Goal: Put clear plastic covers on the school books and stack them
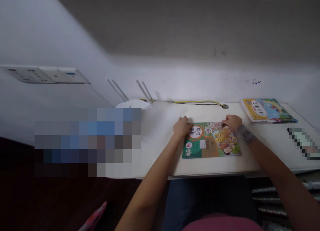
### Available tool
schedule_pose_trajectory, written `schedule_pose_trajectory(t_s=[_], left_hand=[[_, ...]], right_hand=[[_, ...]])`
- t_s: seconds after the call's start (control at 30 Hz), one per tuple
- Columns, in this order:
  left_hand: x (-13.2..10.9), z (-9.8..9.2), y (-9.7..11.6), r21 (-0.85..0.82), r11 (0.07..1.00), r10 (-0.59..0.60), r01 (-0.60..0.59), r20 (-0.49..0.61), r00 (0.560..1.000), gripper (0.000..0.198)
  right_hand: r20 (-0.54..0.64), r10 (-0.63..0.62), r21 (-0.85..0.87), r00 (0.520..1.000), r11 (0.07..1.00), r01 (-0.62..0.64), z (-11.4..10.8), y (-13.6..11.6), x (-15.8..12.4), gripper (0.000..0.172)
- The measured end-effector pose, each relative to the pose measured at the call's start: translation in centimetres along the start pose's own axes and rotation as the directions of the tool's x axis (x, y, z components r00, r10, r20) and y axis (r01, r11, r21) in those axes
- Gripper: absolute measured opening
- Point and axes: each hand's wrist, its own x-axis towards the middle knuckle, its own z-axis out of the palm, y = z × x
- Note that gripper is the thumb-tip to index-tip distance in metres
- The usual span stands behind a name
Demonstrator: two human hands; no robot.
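A textbook (210, 142) with a green and orange illustrated cover lies on the white desk (155, 164), its cover facing up and turned sideways to me. My left hand (182, 127) is closed at its upper left corner, the fingers bent over the edge. At the upper right corner, my right hand (233, 121) pinches the far edge, a grey band with a watch-like face around its wrist. Left of the book, a pale, see-through sheet (162, 119) seems to spread over the desk; its outline is blurred.
Back right, a stack of books (266, 109) sits near the wall. A phone-like device (303, 142), partly pixelated, lies at the right edge. A white router (133, 104) with several antennas stands behind, and a yellow cable (192, 101) runs to a desk hole. The left is pixelated.
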Motion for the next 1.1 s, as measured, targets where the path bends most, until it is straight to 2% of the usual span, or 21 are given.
schedule_pose_trajectory(t_s=[0.13,0.23,0.33,0.47,0.6,0.67,0.8,0.97,1.03,1.1], left_hand=[[0.1,0.2,0.9,0.108,0.986,0.118,-0.124,0.054,0.992,0.029],[0.5,0.4,1.5,0.139,0.975,0.160,-0.172,0.089,0.983,0.026],[0.7,0.7,1.8,0.130,0.974,0.174,-0.183,0.079,0.982,0.029],[1.7,0.6,2.0,0.045,0.984,0.166,-0.171,0.083,0.983,0.036],[2.8,-0.1,1.4,-0.125,0.986,0.128,-0.111,0.142,0.982,0.035],[2.4,-0.7,0.7,-0.236,0.970,0.093,-0.056,0.146,0.985,0.035],[-1.5,-2.1,-1.6,-0.439,0.897,0.035,0.047,0.178,0.983,0.045],[-8.4,-2.9,-3.5,-0.605,0.790,0.151,0.095,0.342,0.927,0.044],[-10.1,-2.9,-3.3,-0.601,0.797,0.176,0.061,0.327,0.928,0.036],[-11.0,-2.6,-2.8,-0.558,0.830,0.160,0.000,0.238,0.958,0.027]], right_hand=[[-0.051,-0.122,-0.128,0.991,0.985,0.115,-0.7,-1.7,-1.6,0.023],[-0.011,-0.258,-0.155,0.966,0.955,0.253,-0.4,-2.5,-3.5,0.028],[0.042,-0.355,-0.191,0.934,0.915,0.356,0.9,-2.5,-5.3,0.043],[0.031,-0.350,-0.244,0.936,0.906,0.347,2.4,-1.9,-6.3,0.050],[-0.008,-0.350,-0.234,0.937,0.911,0.339,2.6,-1.7,-6.2,0.048],[-0.023,-0.352,-0.229,0.936,0.913,0.338,2.5,-1.8,-6.2,0.048],[-0.028,-0.351,-0.218,0.936,0.916,0.337,2.4,-1.9,-6.3,0.047],[-0.023,-0.360,-0.182,0.933,0.919,0.351,2.6,-1.7,-6.2,0.048],[-0.009,-0.376,-0.143,0.927,0.918,0.371,2.8,-1.4,-6.1,0.049],[0.008,-0.382,-0.097,0.924,0.920,0.381,3.1,-1.0,-5.9,0.049]])
